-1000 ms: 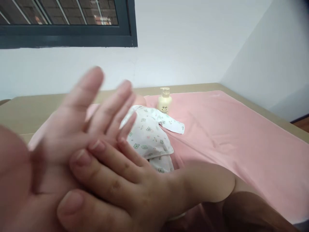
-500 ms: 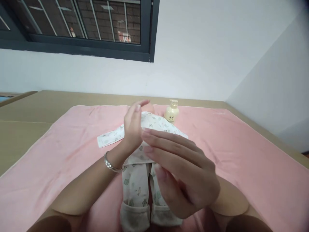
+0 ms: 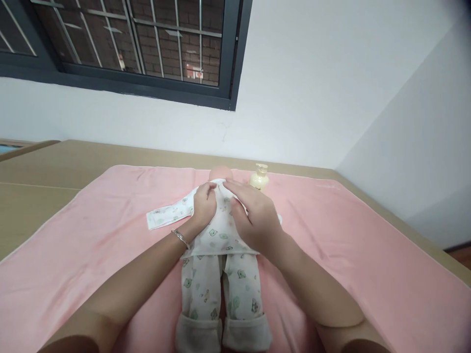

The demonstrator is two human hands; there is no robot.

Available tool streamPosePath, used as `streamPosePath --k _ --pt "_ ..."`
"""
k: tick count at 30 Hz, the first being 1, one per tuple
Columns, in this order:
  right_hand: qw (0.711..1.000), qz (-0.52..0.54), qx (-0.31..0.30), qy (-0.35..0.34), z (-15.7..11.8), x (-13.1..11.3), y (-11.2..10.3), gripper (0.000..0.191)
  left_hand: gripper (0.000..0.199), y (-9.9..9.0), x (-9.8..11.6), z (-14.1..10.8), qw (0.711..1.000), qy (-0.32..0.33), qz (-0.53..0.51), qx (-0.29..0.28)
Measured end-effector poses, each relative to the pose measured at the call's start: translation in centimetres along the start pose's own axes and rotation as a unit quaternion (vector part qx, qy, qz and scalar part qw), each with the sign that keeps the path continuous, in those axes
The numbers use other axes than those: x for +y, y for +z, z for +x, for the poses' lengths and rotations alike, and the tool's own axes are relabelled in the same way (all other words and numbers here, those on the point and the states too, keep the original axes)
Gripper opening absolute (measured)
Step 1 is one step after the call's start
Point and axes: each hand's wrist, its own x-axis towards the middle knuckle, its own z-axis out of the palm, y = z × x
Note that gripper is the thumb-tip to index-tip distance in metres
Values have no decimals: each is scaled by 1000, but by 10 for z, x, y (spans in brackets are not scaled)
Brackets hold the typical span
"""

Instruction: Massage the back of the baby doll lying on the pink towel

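Observation:
A doll in a white printed top (image 3: 221,238) and matching trousers (image 3: 202,287) with grey turned-up cuffs lies on a pink cloth (image 3: 121,230). Its round pink head (image 3: 221,173) shows beyond the collar. My left hand (image 3: 205,202), with a silver bangle at the wrist, rests on the left side of the chest, holding nothing. On the right side of the chest lies my right hand (image 3: 255,211), palm down, fingers stretched toward the collar and thumb apart. One printed sleeve (image 3: 169,214) extends left; the other is mostly hidden.
A pale yellow pump bottle (image 3: 259,177) stands just right of the doll's head. Beyond the cloth runs a wooden surface (image 3: 91,152), with a white wall behind it. A dark-framed window with bars (image 3: 165,44) is at the upper left.
Both hands have come down from above the doll onto its chest, and the right hand has moved farther from the camera. The view has shifted slightly, showing more of the window.

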Motion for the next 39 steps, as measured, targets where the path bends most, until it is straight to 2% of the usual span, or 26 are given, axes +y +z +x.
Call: streamPosePath --k 3,4,7,10,13,15,17,19,21,23,25,27,29,32,34,36,39 --pt "986 -45 -132 96 -3 33 38 52 29 2 -3 -2 1000 4 18 -1" --pt "979 -71 -157 112 -7 44 52 53 30 2 -4 -3 1000 6 26 0" --pt "969 -106 -203 96 -19 66 85 54 30 3 -7 -4 999 2 34 6" --pt "967 -78 -225 91 -22 81 101 51 30 2 -10 -6 1000 -6 29 0" --pt "961 -36 -249 112 -12 96 102 52 31 0 -11 -7 1000 -1 25 -14" --pt "954 -34 -255 155 -5 105 100 54 33 -2 -12 -8 1000 -3 22 -18" --pt "941 -65 -253 213 -3 109 98 57 33 -3 -12 -9 999 -12 23 -20" --pt "929 -115 -253 246 -7 103 97 60 32 -5 -12 -10 999 -22 22 -20" --pt "925 -158 -257 230 -15 87 97 61 32 -6 -12 -12 999 -35 11 -18" --pt "934 -166 -264 177 -22 69 97 58 35 -7 -13 -12 999 -45 -7 -19" --pt "943 -135 -282 112 -25 58 97 55 38 -8 -13 -12 998 -54 -25 -22" --pt "944 -93 -307 73 -22 59 96 54 40 -9 -14 -11 996 -70 -43 -23" --pt "941 -74 -316 96 -15 74 96 54 42 -10 -14 -10 993 -96 -66 -20" --pt "930 -96 -289 204 -5 99 95 57 44 -12 -12 -8 986 -133 -102 -19" --pt "919 -128 -281 245 -5 102 95 62 42 -12 -12 -8 985 -140 -103 -21" --pt "915 -161 -284 237 -10 89 95 62 39 -11 -11 -8 986 -138 -95 -21" --pt "929 -177 -284 157 -24 54 94 58 35 -10 -9 -8 983 -146 -113 -12"
